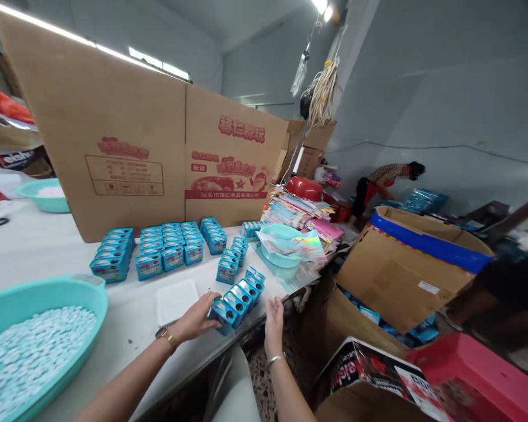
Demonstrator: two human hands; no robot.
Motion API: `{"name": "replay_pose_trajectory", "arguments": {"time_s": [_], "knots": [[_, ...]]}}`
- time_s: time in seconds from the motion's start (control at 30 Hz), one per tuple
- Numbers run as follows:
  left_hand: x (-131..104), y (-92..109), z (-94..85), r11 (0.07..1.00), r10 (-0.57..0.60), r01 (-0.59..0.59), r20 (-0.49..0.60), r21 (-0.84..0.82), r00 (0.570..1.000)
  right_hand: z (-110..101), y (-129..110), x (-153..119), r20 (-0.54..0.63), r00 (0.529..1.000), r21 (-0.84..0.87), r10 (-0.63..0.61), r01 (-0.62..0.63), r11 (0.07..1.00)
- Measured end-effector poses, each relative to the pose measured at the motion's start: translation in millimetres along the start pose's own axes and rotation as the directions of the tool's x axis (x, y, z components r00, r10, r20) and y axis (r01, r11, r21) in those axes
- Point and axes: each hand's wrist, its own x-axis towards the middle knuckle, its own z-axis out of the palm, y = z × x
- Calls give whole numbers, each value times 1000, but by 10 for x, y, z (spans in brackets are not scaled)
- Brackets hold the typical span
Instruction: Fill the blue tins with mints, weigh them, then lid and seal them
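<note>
My left hand (200, 316), with a watch on its wrist, has thumb and fingers around the nearest small blue box (223, 314) of a short row by the table's front edge. Round dark holes show in the boxes of this row (242, 296). My right hand (274, 319), wearing a bracelet, is held just off the table edge to the right of the row, fingers extended and nothing in them. Behind my left hand lies a flat white tray (176, 300). More blue boxes (172, 257) stand in rows farther back.
A turquoise basin (100, 305) of pale blue candies stands at left. A tall cardboard sheet (127, 123) rises behind the boxes. Right of them, a turquoise bowl (281, 258) holds shiny sheets. Cartons (405, 269) crowd the floor at right; a person (381, 179) bends over beyond.
</note>
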Motion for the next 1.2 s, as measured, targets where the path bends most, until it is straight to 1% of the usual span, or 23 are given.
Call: {"name": "replay_pose_trajectory", "arguments": {"time_s": [0.07,0.13,0.23,0.33,0.37,0.43,0.5,0.53,0.57,0.63,0.67,0.73,0.8,0.87,0.97,1.03,1.1,1.2], "knots": [[0,-60,43,999,-37,37,-32,-18,999,111,33,79,49,999,0,15,-15,1000],[4,-76,107,993,-88,81,-79,-83,993,207,52,179,86,996,-7,28,-28,1000],[10,-26,227,973,-175,145,-171,-178,969,326,70,355,117,993,-18,32,-30,999],[-23,46,391,957,-238,194,-202,-216,950,426,74,509,139,990,-22,34,-31,999],[-47,66,467,952,-254,200,-229,-232,940,455,73,544,149,988,-24,34,-31,999],[-106,107,662,945,-288,208,-338,-254,896,500,69,583,164,986,-29,33,-28,999],[-155,170,907,946,-308,212,-479,-244,822,529,69,590,163,986,-42,33,-26,999],[-168,216,1036,947,-314,225,-529,-227,788,538,72,586,156,987,-51,33,-25,998],[-169,270,1162,947,-322,245,-560,-209,764,544,77,581,147,989,-61,33,-24,998],[-137,391,1377,936,-349,299,-583,-185,734,556,88,568,137,990,-86,32,-21,996],[-105,446,1457,927,-370,327,-588,-182,719,562,91,561,134,990,-102,33,-19,995],[-27,517,1557,911,-403,363,-598,-194,693,578,88,539,126,991,-144,37,-19,989],[52,522,1589,907,-413,361,-624,-217,663,598,64,503,100,994,-200,47,-26,980],[117,474,1574,916,-395,330,-657,-228,642,619,15,450,60,996,-270,62,-44,962],[192,379,1491,929,-367,279,-696,-242,618,655,-86,353,2,996,-389,88,-80,918],[243,339,1405,924,-382,264,-706,-277,596,686,-147,292,-21,995,-467,100,-99,879],[304,319,1306,909,-417,266,-719,-321,557,725,-184,240,-41,994,-543,104,-110,832],[417,290,1159,893,-450,252,-754,-373,478,785,-184,178,-70,993,-646,100,-121,754]]}}
